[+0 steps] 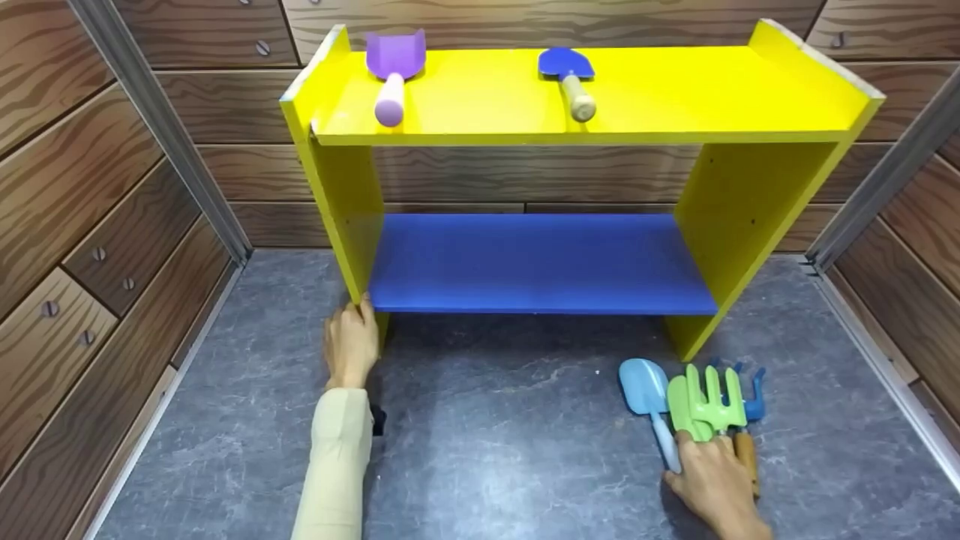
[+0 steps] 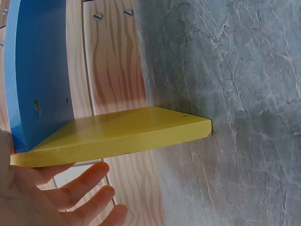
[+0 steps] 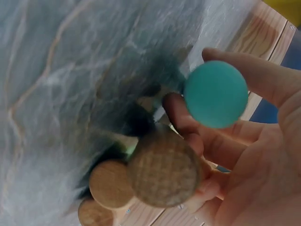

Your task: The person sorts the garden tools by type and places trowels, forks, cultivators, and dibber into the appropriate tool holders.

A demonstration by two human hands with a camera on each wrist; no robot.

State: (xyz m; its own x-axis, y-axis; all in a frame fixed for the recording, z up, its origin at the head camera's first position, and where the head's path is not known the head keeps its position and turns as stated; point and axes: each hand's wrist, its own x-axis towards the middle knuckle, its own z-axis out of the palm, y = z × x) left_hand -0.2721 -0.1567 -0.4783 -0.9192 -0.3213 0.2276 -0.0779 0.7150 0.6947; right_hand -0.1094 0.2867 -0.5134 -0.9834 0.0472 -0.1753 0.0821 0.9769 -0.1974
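The right hand (image 1: 716,484) curls around the handles of a bundle of garden tools (image 1: 694,405) whose heads point away toward the shelf (image 1: 540,262), while the left hand (image 1: 350,345), fingers straight, rests against the shelf's near left edge.

Person's arms and clothing
A cream long sleeve (image 1: 335,457) is worn on the left arm; both hands are bare.

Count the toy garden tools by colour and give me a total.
Purple: 1, scoop
Dark blue: 2, trowel, rake
Light blue: 1, shovel
Green: 2, fork, spade
Total: 6
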